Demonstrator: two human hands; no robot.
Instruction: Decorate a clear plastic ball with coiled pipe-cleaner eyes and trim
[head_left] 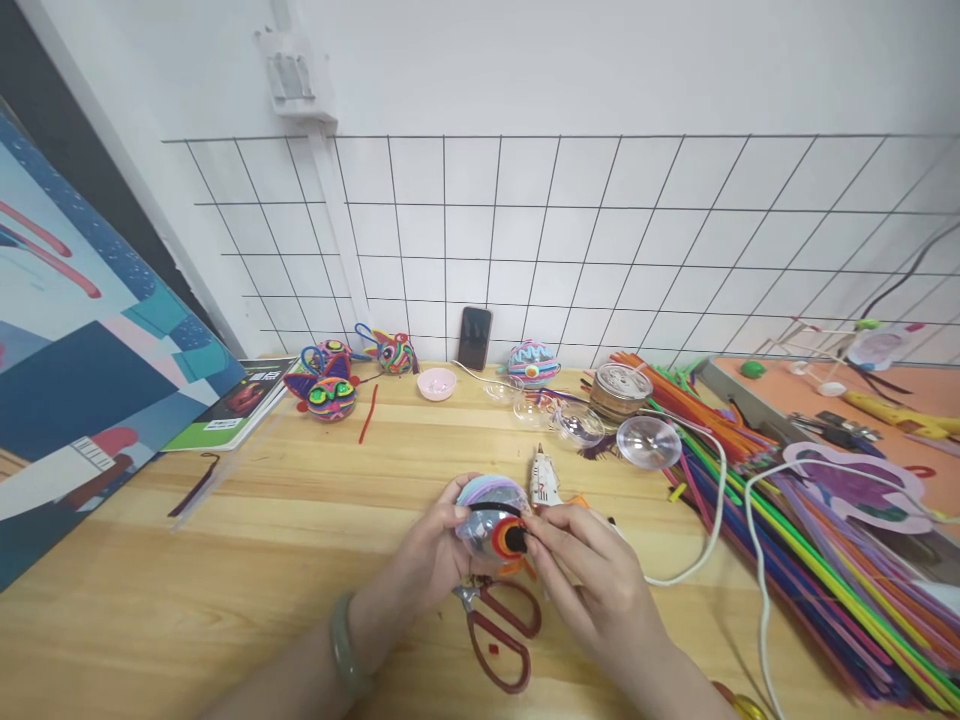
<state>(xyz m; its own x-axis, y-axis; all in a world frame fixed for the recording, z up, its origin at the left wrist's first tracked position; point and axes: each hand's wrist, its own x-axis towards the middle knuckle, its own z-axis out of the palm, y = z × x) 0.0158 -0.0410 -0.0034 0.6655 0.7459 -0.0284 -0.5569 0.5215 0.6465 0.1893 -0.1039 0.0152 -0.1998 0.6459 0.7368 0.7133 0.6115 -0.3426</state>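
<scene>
My left hand [427, 555] cups a clear plastic ball [489, 512] wrapped with pastel pipe cleaners on top. A red and black coiled eye [512, 538] sits on its front. My right hand [592, 575] pinches at that eye with thumb and forefinger. Both hands hover just above the wooden table [262, 540]. Red-handled scissors [499, 630] lie under my hands. A white glue gun [544, 480] rests just behind the ball.
A big heap of coloured pipe cleaners [787, 530] fills the right side, crossed by a white cable [720, 520]. Clear half-domes [649, 440], a pink bowl [436, 383], finished wrapped figures [328, 390], a phone [475, 338] and a book [240, 400] lie along the back.
</scene>
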